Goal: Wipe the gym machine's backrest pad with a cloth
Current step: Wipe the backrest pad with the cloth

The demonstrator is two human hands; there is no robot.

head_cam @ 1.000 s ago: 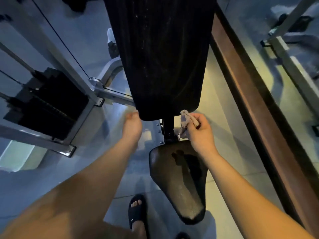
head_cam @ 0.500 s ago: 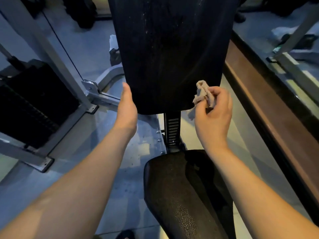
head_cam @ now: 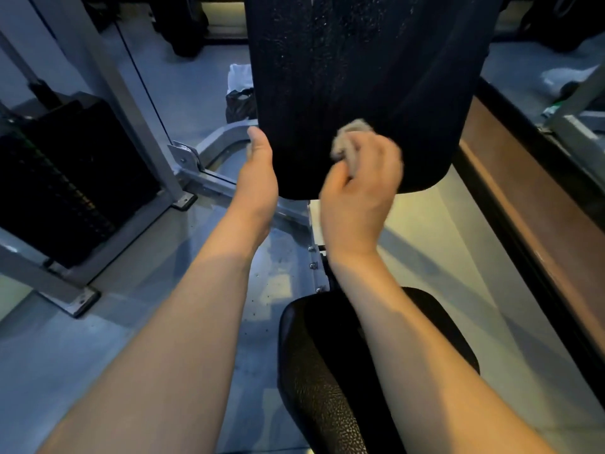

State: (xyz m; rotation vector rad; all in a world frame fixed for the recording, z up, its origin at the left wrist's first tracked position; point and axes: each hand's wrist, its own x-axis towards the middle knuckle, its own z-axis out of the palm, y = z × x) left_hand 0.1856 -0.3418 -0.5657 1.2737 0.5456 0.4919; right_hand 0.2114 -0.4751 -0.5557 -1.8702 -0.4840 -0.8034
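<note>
Low on upright backrest pad (head_cam: 360,77): right hand (head_cam: 357,198) clutches bunched cloth (head_cam: 350,139); left hand (head_cam: 258,178) grips edge.

The smooth grey-blue floor (head_cam: 98,355) turns pale yellow on the right side. A grey metal frame (head_cam: 137,103) stands on it on flat bolted feet (head_cam: 78,299). A black stack of weights (head_cam: 65,178) sits low inside the frame. Farther back, a crumpled black bag (head_cam: 240,103) sits on the floor, with something white (head_cam: 239,77) just behind it.
</note>
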